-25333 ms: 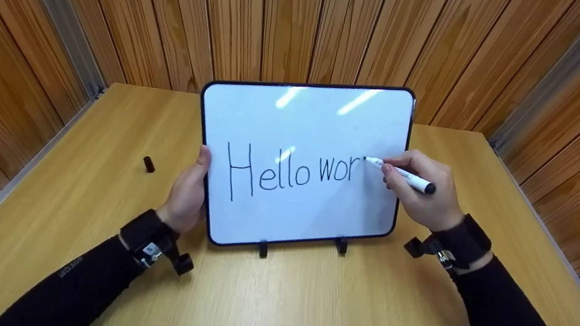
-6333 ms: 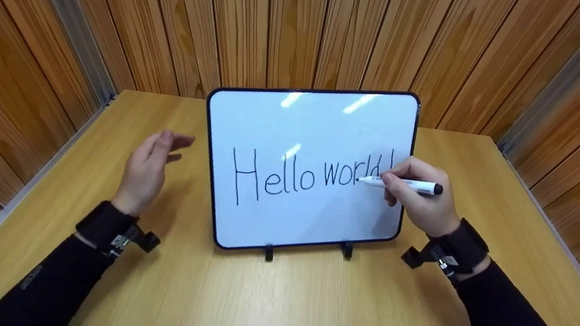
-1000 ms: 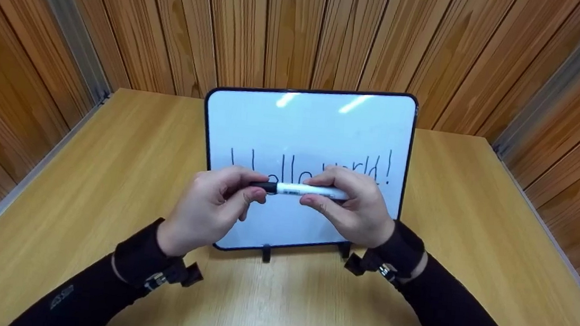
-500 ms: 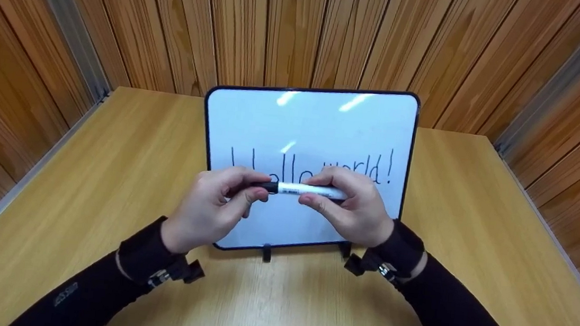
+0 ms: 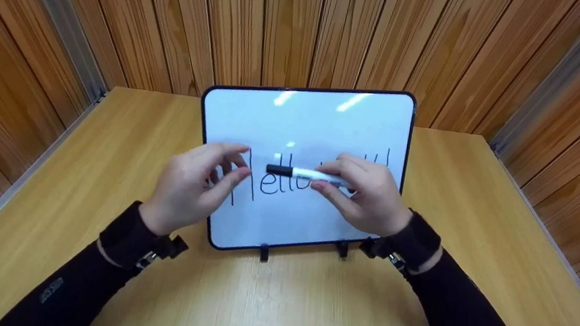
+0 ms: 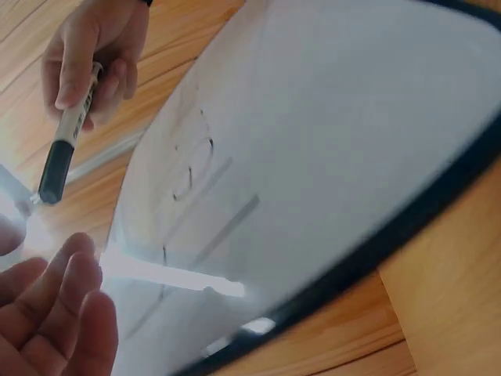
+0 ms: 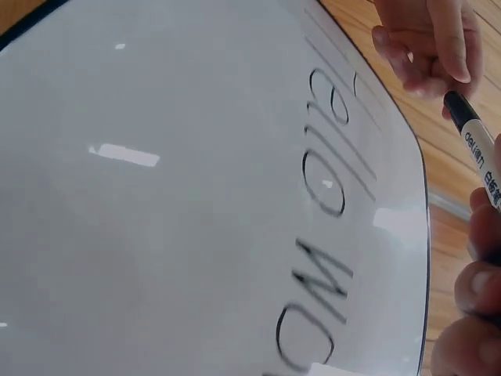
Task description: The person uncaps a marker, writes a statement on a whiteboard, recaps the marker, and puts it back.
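Note:
My right hand (image 5: 372, 197) pinches a white whiteboard marker (image 5: 302, 173) between thumb and fingers, held level in front of the whiteboard (image 5: 284, 223). The black cap (image 5: 279, 170) sits on the marker's left end. Left of it, my left hand (image 5: 187, 182) is apart from the marker, thumb and fingers spread with a gap between them. In the left wrist view the capped marker (image 6: 74, 129) points toward the loose left fingers (image 6: 94, 337). Handwriting in black crosses the board, partly hidden by both hands; "Hello" and part of the following word show in the right wrist view.
The board leans on a stand with two black feet (image 5: 264, 252) on a light wooden table (image 5: 276, 305). Wood-plank walls (image 5: 292, 30) rise behind and at both sides. Black wrist straps with small cameras are on both wrists.
Earlier the right hand wrote with the uncapped marker, and the cap lay on the table. Then both hands held the capped marker; now the left hand has let go and moved left.

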The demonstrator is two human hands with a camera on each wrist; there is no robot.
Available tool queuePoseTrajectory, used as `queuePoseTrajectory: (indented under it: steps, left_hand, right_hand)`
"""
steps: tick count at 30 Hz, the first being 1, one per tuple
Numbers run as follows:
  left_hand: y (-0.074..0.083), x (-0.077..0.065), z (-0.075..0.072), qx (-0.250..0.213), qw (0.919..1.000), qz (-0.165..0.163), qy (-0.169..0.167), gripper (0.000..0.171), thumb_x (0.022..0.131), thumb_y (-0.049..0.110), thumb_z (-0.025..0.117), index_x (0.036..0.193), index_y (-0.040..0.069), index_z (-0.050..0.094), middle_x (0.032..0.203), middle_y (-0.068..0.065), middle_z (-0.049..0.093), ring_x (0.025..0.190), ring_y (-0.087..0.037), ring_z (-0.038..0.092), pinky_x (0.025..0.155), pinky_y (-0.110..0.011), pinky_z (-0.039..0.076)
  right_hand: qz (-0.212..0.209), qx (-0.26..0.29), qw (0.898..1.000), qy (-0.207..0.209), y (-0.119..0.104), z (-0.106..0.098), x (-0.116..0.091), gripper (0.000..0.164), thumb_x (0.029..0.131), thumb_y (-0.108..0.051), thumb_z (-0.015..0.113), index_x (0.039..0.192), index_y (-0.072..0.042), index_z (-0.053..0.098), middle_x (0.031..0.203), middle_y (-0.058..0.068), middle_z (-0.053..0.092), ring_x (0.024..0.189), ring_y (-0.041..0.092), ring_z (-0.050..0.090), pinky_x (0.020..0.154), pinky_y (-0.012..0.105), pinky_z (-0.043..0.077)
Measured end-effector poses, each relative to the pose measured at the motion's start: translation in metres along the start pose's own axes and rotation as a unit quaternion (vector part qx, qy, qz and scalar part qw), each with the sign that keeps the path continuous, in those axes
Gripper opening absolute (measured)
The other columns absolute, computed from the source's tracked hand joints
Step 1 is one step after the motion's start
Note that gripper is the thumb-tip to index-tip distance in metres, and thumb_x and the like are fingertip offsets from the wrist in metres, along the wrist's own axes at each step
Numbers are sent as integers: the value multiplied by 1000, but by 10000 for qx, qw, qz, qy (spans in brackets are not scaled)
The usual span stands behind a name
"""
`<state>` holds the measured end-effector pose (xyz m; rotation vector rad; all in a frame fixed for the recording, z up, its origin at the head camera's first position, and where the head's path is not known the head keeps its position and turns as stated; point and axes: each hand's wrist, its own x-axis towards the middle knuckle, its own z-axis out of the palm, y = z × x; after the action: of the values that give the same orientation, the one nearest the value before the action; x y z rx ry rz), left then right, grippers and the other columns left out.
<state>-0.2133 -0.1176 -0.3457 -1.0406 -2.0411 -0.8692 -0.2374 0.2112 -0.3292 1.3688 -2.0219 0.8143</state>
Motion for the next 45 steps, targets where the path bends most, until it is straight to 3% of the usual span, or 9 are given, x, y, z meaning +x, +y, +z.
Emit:
queuePoseTrajectory:
  steps: [6,12,18,29,37,45]
  left_hand:
    - [-15,-1,-11,522,9969,-372,466,26,106,10,79,128,-3,74,95,-8,76,76,-16,67,64,-33,58]
    - [-23,-2,-21,509,9932,-534,902,22,105,6,77,125,-4,75,92,-10,72,74,-19,62,67,-29,50]
    - [-30,-3,-25,525,9898,-621,1170,22,103,3,78,124,-2,77,91,-10,72,75,-20,62,68,-26,48]
    - [-44,-9,-31,556,9882,-1036,980,23,107,9,76,125,-5,74,98,-14,69,83,-17,64,67,-24,52]
    - [-47,-12,-34,596,9884,-1118,834,25,108,10,75,128,-5,71,101,-15,69,86,-17,65,68,-20,51]
    - [-45,-13,-33,518,9875,-1183,903,25,107,8,76,128,-5,71,102,-14,70,87,-18,66,69,-17,49]
  right_hand:
    - [288,-229,9991,217,12,-13,-6,15,108,-16,78,111,-2,76,92,5,73,69,18,58,61,25,43]
    - [488,-441,9962,564,23,-30,-10,11,100,-4,83,108,-1,78,90,6,73,74,14,60,66,20,47]
    - [727,-768,9901,922,36,-53,-23,11,97,0,84,105,1,78,86,9,69,72,14,54,64,22,39]
    - [1475,-1406,9679,1472,61,-89,-52,14,94,7,85,106,5,78,86,15,69,71,17,49,68,22,35]
    - [2336,-1638,9430,1713,80,-108,-72,10,101,1,81,109,7,79,92,16,71,77,4,49,71,20,37]
    - [2978,-1617,9218,1884,102,-119,-93,14,105,-11,80,112,2,82,95,-5,69,76,4,53,69,21,39]
